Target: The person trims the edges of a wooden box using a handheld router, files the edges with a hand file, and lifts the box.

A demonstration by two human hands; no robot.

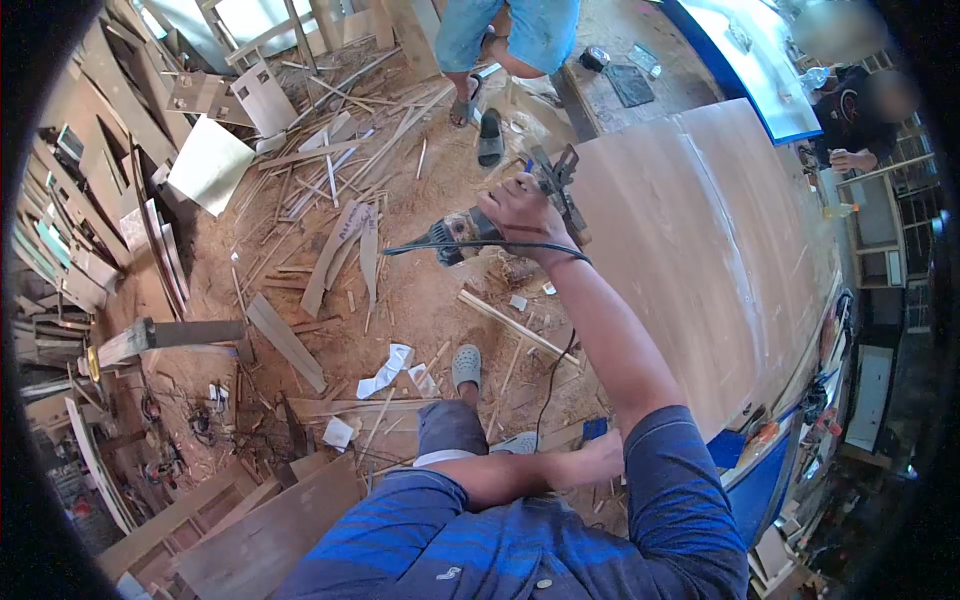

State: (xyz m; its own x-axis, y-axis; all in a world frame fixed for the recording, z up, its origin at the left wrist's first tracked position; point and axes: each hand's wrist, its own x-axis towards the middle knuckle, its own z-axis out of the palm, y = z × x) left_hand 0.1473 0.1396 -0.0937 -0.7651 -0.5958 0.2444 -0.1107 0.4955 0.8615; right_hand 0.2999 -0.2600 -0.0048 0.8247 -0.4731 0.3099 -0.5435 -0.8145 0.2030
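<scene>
My right hand [525, 210] is closed around a corded power tool [460, 236] with a round grey motor body and a black metal base. The tool is held on its side at the left edge of a large wooden panel [690, 260]. Its dark cord [552, 385] crosses my wrist and hangs toward the floor. My left hand [598, 462] reaches across my body, close to the panel's lower left corner. My right arm and sleeve partly hide its fingers, so their hold is unclear.
A person in blue shorts [545, 35] stands ahead; another in a dark shirt [850, 115] is at right. Wood strips [345, 250], sawdust and paper scraps [385, 370] litter the floor. Boards [130, 90] lean at left. A tape measure [594, 58] rests on the far bench.
</scene>
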